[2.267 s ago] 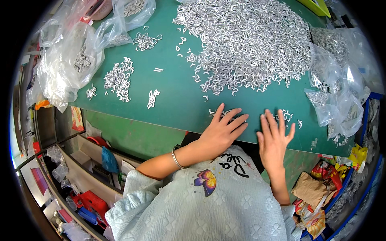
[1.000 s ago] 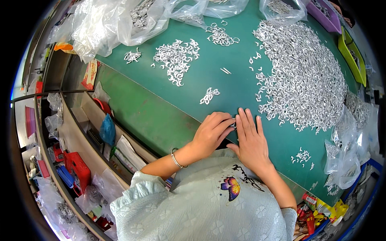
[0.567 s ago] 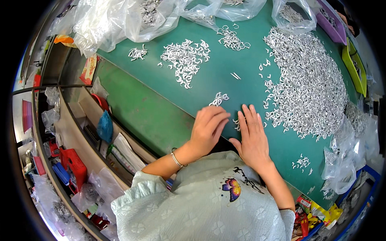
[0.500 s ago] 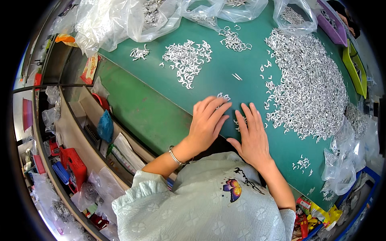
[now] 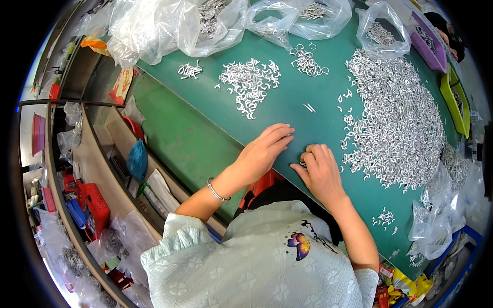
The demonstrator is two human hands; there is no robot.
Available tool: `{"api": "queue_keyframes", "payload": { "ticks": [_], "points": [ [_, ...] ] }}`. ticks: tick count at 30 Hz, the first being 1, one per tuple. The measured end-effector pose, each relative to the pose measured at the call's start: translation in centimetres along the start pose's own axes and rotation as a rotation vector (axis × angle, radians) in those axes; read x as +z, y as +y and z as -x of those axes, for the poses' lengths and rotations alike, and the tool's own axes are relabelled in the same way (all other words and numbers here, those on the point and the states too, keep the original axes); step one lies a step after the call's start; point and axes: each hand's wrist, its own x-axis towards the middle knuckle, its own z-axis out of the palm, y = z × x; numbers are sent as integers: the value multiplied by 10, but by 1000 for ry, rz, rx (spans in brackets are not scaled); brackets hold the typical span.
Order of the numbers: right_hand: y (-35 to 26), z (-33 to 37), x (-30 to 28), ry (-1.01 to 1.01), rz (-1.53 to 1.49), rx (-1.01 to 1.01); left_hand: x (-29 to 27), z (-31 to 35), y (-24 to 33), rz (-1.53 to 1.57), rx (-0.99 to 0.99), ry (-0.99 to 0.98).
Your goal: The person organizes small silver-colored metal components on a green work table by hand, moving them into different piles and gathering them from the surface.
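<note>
My left hand (image 5: 263, 155) is at the table's near edge, its fingers curled together and pointing right. Whatever lies under those fingers is hidden. Beside it, my right hand (image 5: 322, 174) bends its fingers and thumb around a few small silver metal pieces (image 5: 303, 165) on the green tabletop (image 5: 205, 100). Two short metal pins (image 5: 309, 108) lie a little beyond the hands. A small pile of crescent-shaped metal pieces (image 5: 250, 82) is farther off to the left. To the right spreads a large heap of similar curved pieces (image 5: 395, 118).
Clear plastic bags (image 5: 213, 38) of metal parts line the far edge. Small groups of rings (image 5: 308, 64), curved bits (image 5: 190, 70) and pieces (image 5: 384, 218) lie apart. Purple (image 5: 430, 43) and yellow-green bins (image 5: 454, 97) stand at right. Shelves with a red basket (image 5: 93, 208) are at left.
The right hand's fingers have gone from stretched out to curled over the small pieces. Pieces that showed beyond the left fingertips are no longer visible. The view has shifted slightly.
</note>
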Motion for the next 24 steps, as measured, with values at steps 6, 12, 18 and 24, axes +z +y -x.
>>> {"api": "queue_keyframes", "payload": {
  "ticks": [6,12,18,24],
  "points": [
    [9,-21,9,38,-2,-34,5,-1,-10,-4,-1,105],
    [7,-30,0,161,83,80,7,5,-8,-31,-16,135],
    [-21,8,-29,-137,186,379,8,13,-3,-27,-35,167],
    [-7,-9,-10,-59,65,310,9,13,-2,-9,-28,195]
  ]
}}
